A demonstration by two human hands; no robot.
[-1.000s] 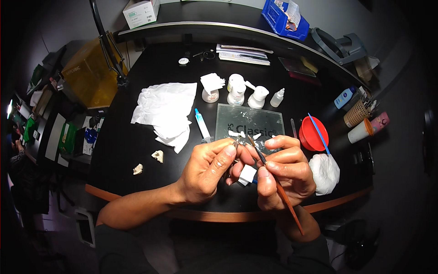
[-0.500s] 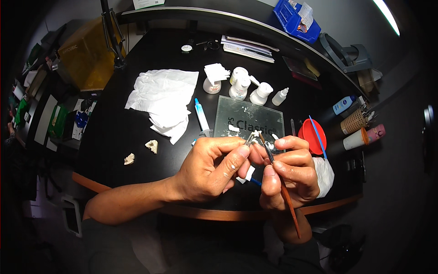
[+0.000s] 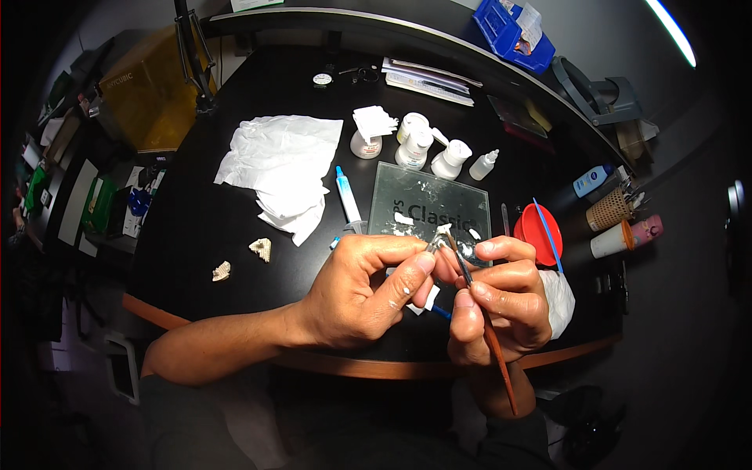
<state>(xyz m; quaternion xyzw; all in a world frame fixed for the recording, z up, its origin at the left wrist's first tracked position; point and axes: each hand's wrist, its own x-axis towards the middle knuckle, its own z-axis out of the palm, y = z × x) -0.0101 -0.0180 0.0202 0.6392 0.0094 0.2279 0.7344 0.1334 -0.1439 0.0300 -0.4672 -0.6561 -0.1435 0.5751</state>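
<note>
Reddish-brown brush handle (image 3: 499,360), red bowl (image 3: 531,235)

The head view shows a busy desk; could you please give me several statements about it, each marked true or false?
1. The right hand holds a thin brush. True.
2. The left hand lies flat and holds nothing. False: its thumb and forefinger pinch a small thing, not clear enough to name.
3. A blue stick lies across the red bowl. True.
4. The crumpled white paper lies right of the glass plate. False: it lies left of it.
5. The tip of the syringe is red. False: it is blue.
6. A cream-coloured piece lies left of the left hand. True.
</note>
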